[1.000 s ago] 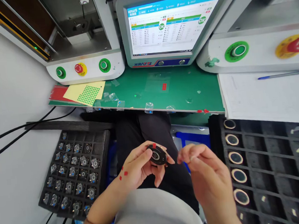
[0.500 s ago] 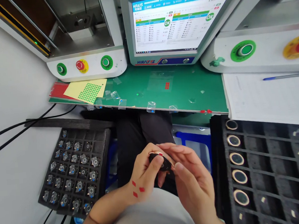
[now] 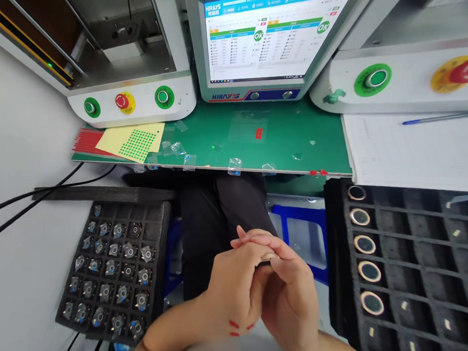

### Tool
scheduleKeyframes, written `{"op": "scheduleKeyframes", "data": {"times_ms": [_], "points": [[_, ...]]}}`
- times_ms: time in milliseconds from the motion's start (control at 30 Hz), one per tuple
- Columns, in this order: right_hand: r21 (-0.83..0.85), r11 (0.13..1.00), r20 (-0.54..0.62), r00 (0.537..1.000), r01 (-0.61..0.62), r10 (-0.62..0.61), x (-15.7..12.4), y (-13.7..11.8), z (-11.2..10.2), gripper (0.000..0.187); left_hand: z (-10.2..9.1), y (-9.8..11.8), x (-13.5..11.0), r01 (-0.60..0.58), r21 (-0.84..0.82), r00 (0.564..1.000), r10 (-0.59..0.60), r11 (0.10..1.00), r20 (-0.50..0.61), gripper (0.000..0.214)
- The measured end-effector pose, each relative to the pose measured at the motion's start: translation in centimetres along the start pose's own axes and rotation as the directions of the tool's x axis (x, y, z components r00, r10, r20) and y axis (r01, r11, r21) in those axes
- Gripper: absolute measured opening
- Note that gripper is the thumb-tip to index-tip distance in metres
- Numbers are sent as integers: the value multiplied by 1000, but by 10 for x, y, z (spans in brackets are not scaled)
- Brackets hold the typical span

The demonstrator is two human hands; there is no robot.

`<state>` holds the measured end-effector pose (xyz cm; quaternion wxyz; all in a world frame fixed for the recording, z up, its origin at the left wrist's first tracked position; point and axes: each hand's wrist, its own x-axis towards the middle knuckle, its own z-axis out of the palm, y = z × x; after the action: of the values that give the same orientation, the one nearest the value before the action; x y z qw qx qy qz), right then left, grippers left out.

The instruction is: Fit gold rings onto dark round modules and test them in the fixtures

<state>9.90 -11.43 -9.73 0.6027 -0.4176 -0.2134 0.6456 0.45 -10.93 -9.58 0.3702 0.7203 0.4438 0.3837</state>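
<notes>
Both hands are cupped together above my lap, closed around a small black round part with a copper-coloured rim (image 3: pixel 266 262). Only a thin strip of its edge shows between the fingers; the rest is hidden. My left hand (image 3: pixel 231 277) wraps it from the left, with red stickers (image 3: pixel 233 324) stuck near the wrist. From the right, my right hand (image 3: pixel 293 286) closes over it, its thumb close to the visible edge. On the left, a black foam tray (image 3: pixel 152 216) holds several small black parts under clear film with blue dots.
Another black foam tray (image 3: pixel 407 243) on the right holds round gold-rimmed discs (image 3: pixel 366 244) in its left column. Across the green bench (image 3: pixel 207 140) lie film scraps, a green-dot sticker sheet (image 3: pixel 135 145) and papers (image 3: pixel 396 148) with a pen. Behind stand a monitor (image 3: pixel 264 39) and button panels.
My hands have turned and closed together over the round part, so its black face is now mostly covered. The left wrist has rolled, and the view has shifted slightly.
</notes>
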Motion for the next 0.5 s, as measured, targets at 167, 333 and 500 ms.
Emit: {"op": "scheduleKeyframes", "data": {"times_ms": [167, 333, 500], "points": [[26, 1000, -7, 1000, 14, -14, -2, 2, 2, 30, 1, 3, 1, -82, 177, 997, 81, 981, 16, 17], [21, 998, 32, 998, 60, -61, -1, 1, -3, 30, 4, 0, 0, -45, 143, 997, 35, 989, 66, 20], [-89, 989, 60, 992, 119, -114, -2, -3, -16, 28, 5, -6, 2, 63, -190, 990, -37, 980, 140, 17]]}}
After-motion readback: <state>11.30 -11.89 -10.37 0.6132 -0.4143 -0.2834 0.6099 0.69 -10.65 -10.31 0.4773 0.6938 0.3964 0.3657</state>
